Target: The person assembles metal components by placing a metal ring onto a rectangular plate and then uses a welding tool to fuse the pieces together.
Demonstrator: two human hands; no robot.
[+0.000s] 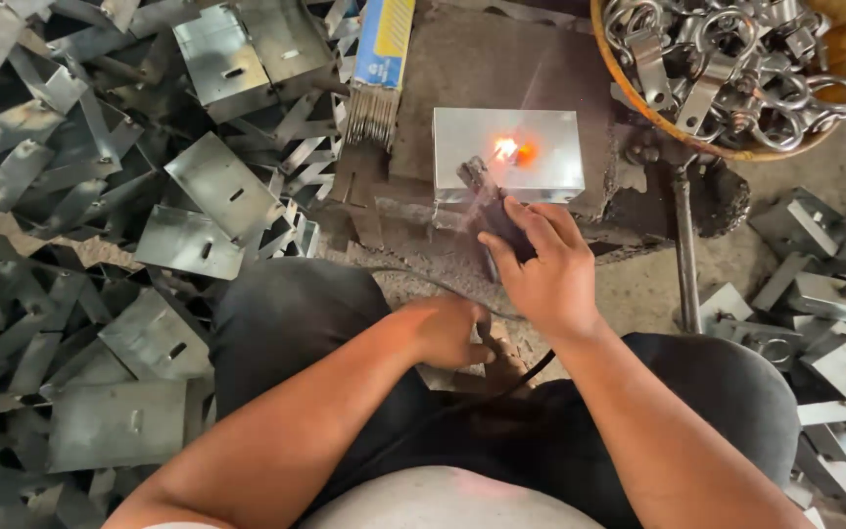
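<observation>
A grey sheet-metal box [540, 147] lies on a dark, dirty work block [501, 69] in front of me. An orange glowing spot [513, 151] burns on its top face. My right hand [539, 269] grips a dark electrode holder [487, 201] whose tip reaches that glow. My left hand [447, 331] is curled shut low between my knees, resting by the black cable [531, 367]; whether it holds the cable I cannot tell.
Folded sheet-metal plates [222, 186] lie heaped on the left. A blue pack of welding rods [380, 59] sits at the top. A round basket of metal rings and clasps [736, 59] stands top right. More plates [834, 294] lie on the right.
</observation>
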